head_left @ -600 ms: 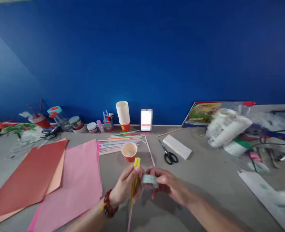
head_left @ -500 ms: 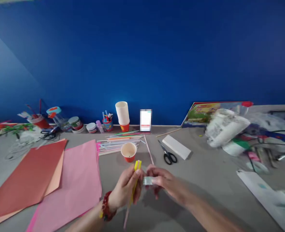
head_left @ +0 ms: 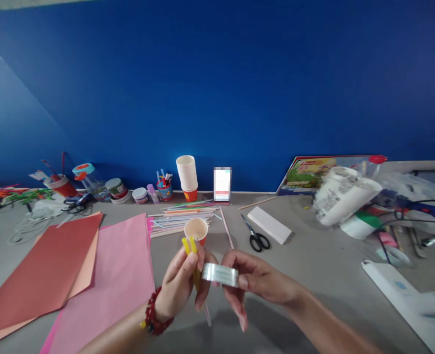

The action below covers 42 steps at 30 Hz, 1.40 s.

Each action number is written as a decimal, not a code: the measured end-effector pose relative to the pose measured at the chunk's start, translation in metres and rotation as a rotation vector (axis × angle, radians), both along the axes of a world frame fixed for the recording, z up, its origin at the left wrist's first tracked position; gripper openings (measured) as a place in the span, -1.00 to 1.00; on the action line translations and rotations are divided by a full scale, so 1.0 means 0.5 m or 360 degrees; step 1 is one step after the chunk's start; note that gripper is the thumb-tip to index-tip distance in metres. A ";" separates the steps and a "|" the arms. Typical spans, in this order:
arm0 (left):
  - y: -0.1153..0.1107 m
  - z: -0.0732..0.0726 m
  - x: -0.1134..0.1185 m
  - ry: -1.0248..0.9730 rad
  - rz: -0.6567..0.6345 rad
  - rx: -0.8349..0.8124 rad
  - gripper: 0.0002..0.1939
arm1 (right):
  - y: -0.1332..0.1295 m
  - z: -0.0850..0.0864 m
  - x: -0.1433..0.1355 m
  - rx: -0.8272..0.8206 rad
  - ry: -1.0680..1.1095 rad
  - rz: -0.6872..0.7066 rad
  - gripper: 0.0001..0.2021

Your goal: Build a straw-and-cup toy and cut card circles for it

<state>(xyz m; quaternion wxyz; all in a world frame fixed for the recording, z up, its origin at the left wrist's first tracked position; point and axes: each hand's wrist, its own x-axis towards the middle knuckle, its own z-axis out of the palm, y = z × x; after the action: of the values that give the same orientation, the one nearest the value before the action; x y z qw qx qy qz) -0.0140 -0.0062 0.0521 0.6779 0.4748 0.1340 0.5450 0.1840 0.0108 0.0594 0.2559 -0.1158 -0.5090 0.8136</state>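
My left hand (head_left: 180, 278), with a red beaded bracelet at the wrist, pinches narrow yellow pieces (head_left: 188, 243), their two ends standing up apart. A pale pink straw (head_left: 207, 314) sticks out below the fingers; how it joins the yellow pieces is hidden. Between thumb and fingers, my right hand (head_left: 262, 280) grips a roll of clear tape (head_left: 220, 275), its left side close to the left fingers. Just beyond the left hand stands a red and white paper cup (head_left: 196, 229). Black-handled scissors (head_left: 259, 241) lie past the right hand.
Several straws (head_left: 182, 216) lie behind the cup. Pink paper (head_left: 119, 265) and red paper (head_left: 51, 270) cover the left side. A stack of cups (head_left: 187, 172) stands by the blue wall. A folded white paper (head_left: 269, 224) sits near the scissors. Plastic-wrapped goods (head_left: 346, 194) crowd the right.
My left hand has moved left and turned, so the yellow ends now show apart. The tape roll has shifted slightly and shows more of its side, with my right fingers more spread.
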 end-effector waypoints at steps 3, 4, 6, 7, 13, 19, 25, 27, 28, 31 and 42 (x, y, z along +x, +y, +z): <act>0.020 0.046 -0.014 0.0274 -0.0171 0.0058 -0.73 | 0.002 0.013 0.010 -0.0023 -0.0064 -0.0162 -0.61; 0.024 0.059 -0.020 0.0409 -0.0232 0.0060 -0.73 | 0.003 0.020 0.014 -0.0017 -0.0127 -0.0193 -0.60; 0.027 0.077 -0.030 0.0692 -0.0285 0.0056 -0.73 | 0.003 0.031 0.022 0.0037 -0.0307 -0.0281 -0.59; 0.025 0.082 -0.033 0.0796 -0.0268 0.0053 -0.73 | 0.002 0.035 0.025 0.0077 -0.0406 -0.0341 -0.59; 0.016 0.056 -0.006 0.0365 -0.0281 0.0021 -0.74 | 0.001 0.025 0.022 0.0077 -0.0379 -0.0328 -0.53; 0.039 0.025 0.004 -0.0138 -0.0510 -0.0118 -0.72 | 0.019 0.005 0.017 0.0047 -0.0091 -0.0170 -0.53; 0.047 0.053 -0.016 0.0439 -0.0483 -0.0104 -0.73 | 0.017 0.021 0.028 0.0199 -0.0597 -0.0502 -0.63; 0.044 0.055 -0.011 0.0618 -0.0373 -0.0131 -0.72 | 0.015 0.023 0.025 0.0257 -0.0746 -0.0586 -0.64; 0.042 0.053 -0.007 0.0648 -0.0291 -0.0142 -0.71 | 0.015 0.024 0.024 0.0268 -0.0760 -0.0609 -0.65; 0.041 0.039 0.007 0.0551 -0.0127 -0.0143 -0.70 | 0.021 0.023 0.026 0.0249 -0.0664 -0.0579 -0.70; 0.047 0.006 0.024 0.0027 -0.0193 -0.0189 -0.73 | 0.034 0.011 0.032 0.0138 -0.0452 -0.0380 -0.82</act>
<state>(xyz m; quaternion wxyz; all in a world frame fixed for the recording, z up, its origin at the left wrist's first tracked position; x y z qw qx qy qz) -0.0022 0.0171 0.0549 0.7355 0.4454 0.1429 0.4901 0.2000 0.0276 0.0647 0.2811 -0.2779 -0.5572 0.7303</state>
